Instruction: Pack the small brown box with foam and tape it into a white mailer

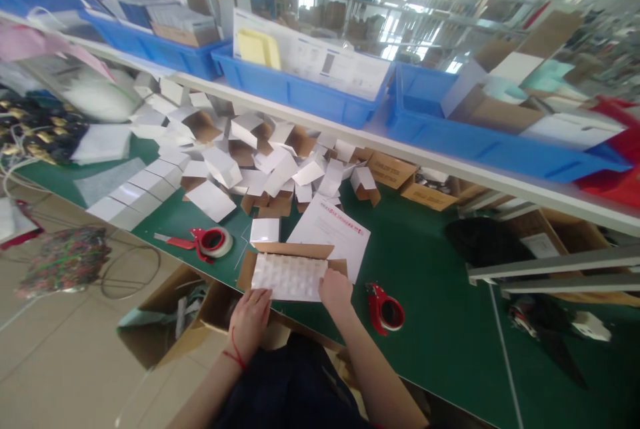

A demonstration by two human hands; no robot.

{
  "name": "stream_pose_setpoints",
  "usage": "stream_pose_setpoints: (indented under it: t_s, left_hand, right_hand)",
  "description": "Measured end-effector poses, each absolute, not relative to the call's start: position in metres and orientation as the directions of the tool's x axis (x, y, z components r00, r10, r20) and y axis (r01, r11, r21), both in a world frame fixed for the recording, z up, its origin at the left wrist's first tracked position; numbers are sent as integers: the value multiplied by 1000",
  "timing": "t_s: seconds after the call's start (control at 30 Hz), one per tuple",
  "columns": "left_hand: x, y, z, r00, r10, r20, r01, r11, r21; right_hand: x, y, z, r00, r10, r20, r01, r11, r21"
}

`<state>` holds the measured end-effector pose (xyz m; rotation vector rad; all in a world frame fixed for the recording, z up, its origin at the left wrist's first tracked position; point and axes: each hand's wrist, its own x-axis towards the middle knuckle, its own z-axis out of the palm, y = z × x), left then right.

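Observation:
In front of me on the green table lies an open cardboard box (246, 272) with raised brown flaps. A white sheet with rows of bumps (293, 277) fills its top. My left hand (250, 316) is closed at the box's front left corner, fingers together over the edge. With fingers curled in, my right hand (335, 288) grips the right end of the bumpy sheet; its fingertips are partly hidden. Just behind the box are a small white box (265, 230) and a printed white paper (345, 234).
Red tape dispensers lie left (213, 242) and right (386, 310) of the box. Behind is a pile of open white cartons (280, 169); closed white boxes (145, 189) stand in a row at left. Blue bins (305, 92) line a shelf above. A cardboard carton (165, 322) stands below the table edge.

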<state>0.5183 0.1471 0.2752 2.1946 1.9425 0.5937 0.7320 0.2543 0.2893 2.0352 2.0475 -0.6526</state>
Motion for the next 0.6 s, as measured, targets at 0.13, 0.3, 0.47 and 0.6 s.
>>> stream_pose_setpoints:
  t_s: [0.13, 0.3, 0.47, 0.6]
  left_hand:
    - [518, 147, 280, 66, 984, 165, 894, -132, 429]
    - [510, 130, 296, -137, 947, 290, 794, -70, 604]
    - [506, 100, 297, -495, 854, -161, 472, 420, 775]
    - [519, 91, 289, -336, 814, -474, 90, 529, 844]
  right_hand:
    - [735, 262, 285, -64, 898, -436, 978, -31, -209]
    - [753, 261, 286, -86, 898, -432, 941, -69, -332]
    - [775, 234, 298, -116, 927, -356, 861, -85, -501]
    - [780, 200, 304, -63, 944, -324, 594, -225, -772]
